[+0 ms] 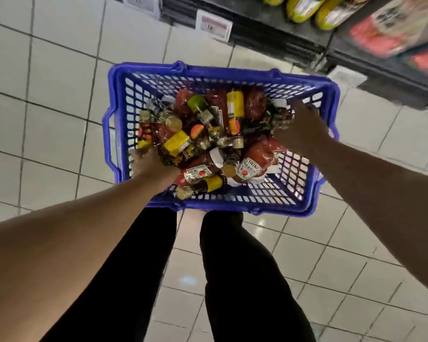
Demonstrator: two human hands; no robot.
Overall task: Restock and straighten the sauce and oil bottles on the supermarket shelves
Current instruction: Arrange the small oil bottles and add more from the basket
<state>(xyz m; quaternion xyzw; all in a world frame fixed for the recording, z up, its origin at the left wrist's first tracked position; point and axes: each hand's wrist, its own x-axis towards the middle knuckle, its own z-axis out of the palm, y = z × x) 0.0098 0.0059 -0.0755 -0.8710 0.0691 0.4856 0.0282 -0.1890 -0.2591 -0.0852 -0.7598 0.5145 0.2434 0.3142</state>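
fingers (pixel 304 108) blurred, both hands in blue basket (pixel 114 124) | bottles (pixel 208 134) between them

Place: supermarket aisle
Signs: dark shelves (pixel 277 28) with price tags (pixel 214 25) at far right; blue shopping basket (pixel 232 206) of sauce bottles (pixel 250 166) on tiled floor (pixel 59 95)

White tiled floor (pixel 59 77) with dark grout lines. Two legs in black trousers (pixel 245 280) stood on it. White price tags (pixel 214 25) hung along the dark edge at the top of frame; print blurred, unreadable.
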